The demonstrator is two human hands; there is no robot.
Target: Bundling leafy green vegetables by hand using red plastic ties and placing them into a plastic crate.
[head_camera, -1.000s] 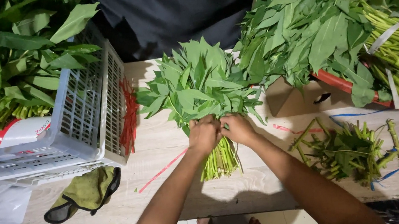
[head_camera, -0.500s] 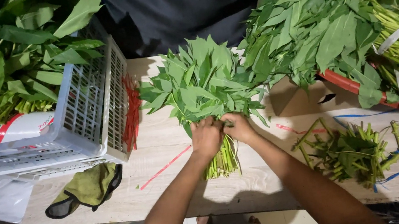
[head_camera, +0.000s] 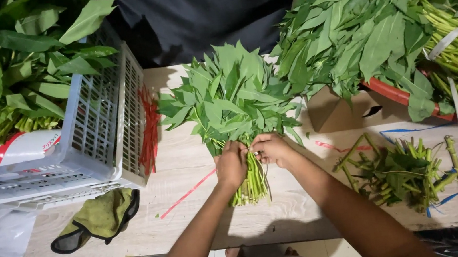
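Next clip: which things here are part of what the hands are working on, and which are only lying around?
In hand:
- bunch of leafy greens, gripped at the stems by left hand and right hand
- heap of loose greens, far right

Lying about:
- white plastic crate of greens
- green cloth
- cut stem scraps
- red strip on the wooden table
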